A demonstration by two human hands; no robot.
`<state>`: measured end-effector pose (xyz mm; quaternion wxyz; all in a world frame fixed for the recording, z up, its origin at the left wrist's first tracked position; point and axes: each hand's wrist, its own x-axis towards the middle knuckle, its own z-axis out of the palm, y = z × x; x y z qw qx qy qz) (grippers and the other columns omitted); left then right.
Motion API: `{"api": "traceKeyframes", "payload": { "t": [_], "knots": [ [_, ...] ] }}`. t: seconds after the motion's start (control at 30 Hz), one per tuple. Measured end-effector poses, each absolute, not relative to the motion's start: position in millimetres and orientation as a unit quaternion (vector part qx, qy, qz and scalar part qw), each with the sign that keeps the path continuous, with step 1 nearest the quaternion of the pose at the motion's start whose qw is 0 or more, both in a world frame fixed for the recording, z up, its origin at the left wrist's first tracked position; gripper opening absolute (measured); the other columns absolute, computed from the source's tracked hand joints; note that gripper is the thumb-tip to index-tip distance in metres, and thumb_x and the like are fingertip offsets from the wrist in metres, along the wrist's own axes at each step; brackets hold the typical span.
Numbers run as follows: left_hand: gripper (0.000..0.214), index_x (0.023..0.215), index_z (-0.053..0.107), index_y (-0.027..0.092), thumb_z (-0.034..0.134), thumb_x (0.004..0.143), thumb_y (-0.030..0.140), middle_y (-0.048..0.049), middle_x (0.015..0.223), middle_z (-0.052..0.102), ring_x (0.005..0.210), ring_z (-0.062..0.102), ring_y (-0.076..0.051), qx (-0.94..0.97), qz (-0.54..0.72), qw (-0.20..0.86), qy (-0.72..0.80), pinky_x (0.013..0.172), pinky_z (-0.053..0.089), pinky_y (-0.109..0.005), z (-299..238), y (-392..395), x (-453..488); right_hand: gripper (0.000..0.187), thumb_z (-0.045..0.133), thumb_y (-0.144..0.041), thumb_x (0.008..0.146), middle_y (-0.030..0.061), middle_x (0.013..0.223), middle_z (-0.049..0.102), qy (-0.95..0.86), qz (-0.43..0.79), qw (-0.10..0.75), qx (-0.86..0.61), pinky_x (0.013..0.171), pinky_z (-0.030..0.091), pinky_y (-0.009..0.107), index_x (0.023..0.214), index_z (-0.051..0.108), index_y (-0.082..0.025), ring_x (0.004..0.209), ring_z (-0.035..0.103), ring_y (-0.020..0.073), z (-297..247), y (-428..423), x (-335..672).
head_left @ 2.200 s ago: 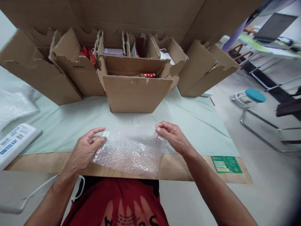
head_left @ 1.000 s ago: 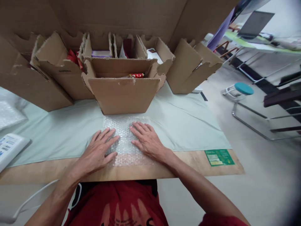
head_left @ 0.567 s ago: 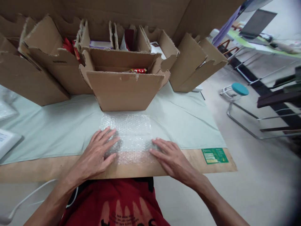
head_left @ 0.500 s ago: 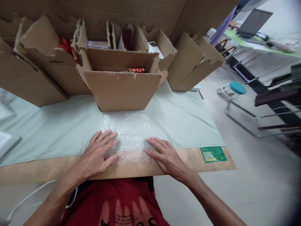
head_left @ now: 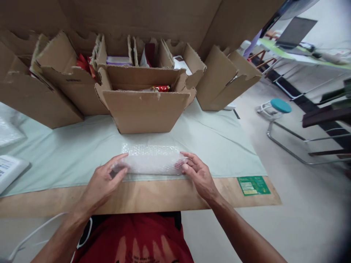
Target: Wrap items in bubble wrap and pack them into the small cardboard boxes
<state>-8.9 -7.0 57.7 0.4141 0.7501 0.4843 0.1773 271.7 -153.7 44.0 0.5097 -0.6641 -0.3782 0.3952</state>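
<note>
A sheet of clear bubble wrap (head_left: 152,163) lies on the pale green cloth in front of me, its near part folded up over the far part. My left hand (head_left: 108,179) grips the left end of the fold, thumb in front and fingers behind. At the right end, my right hand (head_left: 199,173) pinches the wrap the same way, some fingertips showing through the plastic. Just beyond the wrap stands an open cardboard box (head_left: 148,111) with a red-wrapped item (head_left: 161,88) inside.
Several cardboard bins (head_left: 61,82) line the back. On the left lie a white labelled packet (head_left: 11,171) and more clear plastic wrap (head_left: 9,126). A green card (head_left: 253,185) rests on the wooden table edge (head_left: 164,193) at right. A blue-topped stool (head_left: 280,106) stands on the floor.
Both hands went from lying flat on the bubble wrap to gripping its ends. The near edge has been lifted and folded away from me. The view has shifted slightly.
</note>
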Motion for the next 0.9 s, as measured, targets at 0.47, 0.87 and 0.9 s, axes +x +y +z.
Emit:
{"api": "traceKeyframes", "payload": {
  "t": [0.47, 0.87, 0.9],
  "knots": [
    [0.053, 0.139, 0.055, 0.014, 0.046, 0.097, 0.045, -0.0152, 0.107, 0.072, 0.101, 0.067, -0.034, 0.863, 0.076, 0.042, 0.497, 0.083, 0.048, -0.043, 31.6, 2.6, 8.6, 0.048, 0.058, -0.039, 0.095, 0.0178, 0.132, 0.067, -0.583, 0.012, 0.226, -0.78, 0.093, 0.049, 0.051, 0.137, 0.056, -0.018, 0.116, 0.063, 0.0357, 26.4, -133.7, 298.5],
    [0.043, 0.136, 0.057, 0.014, 0.038, 0.097, 0.018, -0.0092, 0.096, 0.073, 0.089, 0.069, -0.027, 0.892, 0.128, 0.04, 0.433, 0.081, 0.05, -0.039, 35.5, 13.5, 11.8, 0.038, 0.059, -0.028, 0.092, 0.0044, 0.087, 0.075, -0.543, 0.256, 0.312, -0.736, 0.069, 0.055, 0.034, 0.129, 0.062, -0.021, 0.07, 0.066, 0.0209, 40.8, -146.2, 262.1],
    [0.042, 0.134, 0.058, 0.015, 0.039, 0.097, 0.017, -0.0093, 0.096, 0.073, 0.089, 0.069, -0.027, 0.895, 0.143, 0.025, 0.422, 0.081, 0.05, -0.04, 38.5, 16.5, 16.0, 0.05, 0.059, -0.027, 0.091, 0.0053, 0.093, 0.076, -0.536, 0.291, 0.325, -0.723, 0.069, 0.055, 0.033, 0.141, 0.056, -0.021, 0.072, 0.068, 0.0202, 41.9, -156.4, 253.8]
  ]
}}
